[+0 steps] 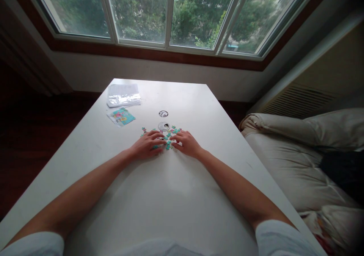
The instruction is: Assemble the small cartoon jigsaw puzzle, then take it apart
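Small jigsaw puzzle pieces (168, 144), mostly teal with some pink and yellow, lie scattered on the white table (170, 195). From the left, my left hand (149, 144) rests over part of them, its fingers spread and pointing right. My right hand (184, 142) comes in from the other side, fingers apart and bent, the tips touching or just above the pieces. Some pieces are hidden under both hands. No piece shows gripped in either hand. Just beyond the pieces is a round silvery disc (163, 126), with a smaller round one (163, 113) behind it.
A colourful picture card (123, 116) lies left of the pieces, partly under or beside a clear plastic bag with papers (124, 95). A beige sofa (290, 165) stands along the table's right side. Beyond the far edge are a wall and a window (167, 17).
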### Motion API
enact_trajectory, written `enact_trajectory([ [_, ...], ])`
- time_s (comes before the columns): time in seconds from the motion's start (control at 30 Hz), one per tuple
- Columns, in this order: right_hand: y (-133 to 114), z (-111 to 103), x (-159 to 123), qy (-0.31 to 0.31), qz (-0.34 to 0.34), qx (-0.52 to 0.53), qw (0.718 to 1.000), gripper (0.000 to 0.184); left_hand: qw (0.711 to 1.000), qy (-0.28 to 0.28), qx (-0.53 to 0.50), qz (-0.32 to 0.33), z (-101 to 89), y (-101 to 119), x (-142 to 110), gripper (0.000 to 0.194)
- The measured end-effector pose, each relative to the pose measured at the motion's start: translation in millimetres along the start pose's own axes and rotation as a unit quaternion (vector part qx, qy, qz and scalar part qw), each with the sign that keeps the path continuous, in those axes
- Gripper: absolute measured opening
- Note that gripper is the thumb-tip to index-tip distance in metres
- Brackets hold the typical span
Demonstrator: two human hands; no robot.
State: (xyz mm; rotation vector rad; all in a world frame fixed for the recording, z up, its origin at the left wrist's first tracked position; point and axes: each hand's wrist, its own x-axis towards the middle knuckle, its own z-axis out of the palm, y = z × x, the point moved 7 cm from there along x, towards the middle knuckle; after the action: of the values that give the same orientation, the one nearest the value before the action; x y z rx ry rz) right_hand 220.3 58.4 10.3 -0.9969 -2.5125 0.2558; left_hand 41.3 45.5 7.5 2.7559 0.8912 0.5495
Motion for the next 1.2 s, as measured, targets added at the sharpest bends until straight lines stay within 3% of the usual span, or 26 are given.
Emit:
enact_trajectory([
  [0.13, 0, 7, 2, -0.013, -0.009, -0.033, 0.999, 0.018, 1.000, -0.005, -0.002, 0.011, -0.4, 4, 1, 0.033],
  [0.3, 7, -1, 0, 0.007, 0.011, -0.038, 0.999, 0.015, 1.000, 0.019, -0.014, 0.010, -6.1, 4, 1, 0.026],
  [0.47, -4, -12, -5, -0.043, -0.018, -0.020, 0.999, 0.017, 0.996, 0.055, 0.037, -0.067, -12.0, -14, -2, 0.022],
  [0.57, -13, -11, -8, -0.070, -0.026, -0.042, 0.996, 0.024, 0.992, 0.050, 0.066, -0.100, -12.4, -23, -4, 0.019],
  [0.83, -24, -5, -9, -0.066, -0.041, -0.086, 0.993, 0.009, 0.995, 0.028, 0.025, -0.087, -11.2, -27, -3, 0.018],
  [0.93, -17, -9, -7, -0.052, -0.034, -0.088, 0.994, 0.012, 0.996, 0.025, 0.027, -0.086, -12.3, -28, -3, 0.019],
  [1.07, 11, -17, -8, -0.005, 0.037, -0.066, 0.997, 0.014, 0.997, 0.015, 0.009, -0.070, -15.8, -26, -3, 0.019],
  [1.2, 35, -14, -11, -0.014, 0.084, -0.035, 0.996, 0.014, 0.998, 0.004, -0.008, -0.065, -17.9, -26, -4, 0.019],
])
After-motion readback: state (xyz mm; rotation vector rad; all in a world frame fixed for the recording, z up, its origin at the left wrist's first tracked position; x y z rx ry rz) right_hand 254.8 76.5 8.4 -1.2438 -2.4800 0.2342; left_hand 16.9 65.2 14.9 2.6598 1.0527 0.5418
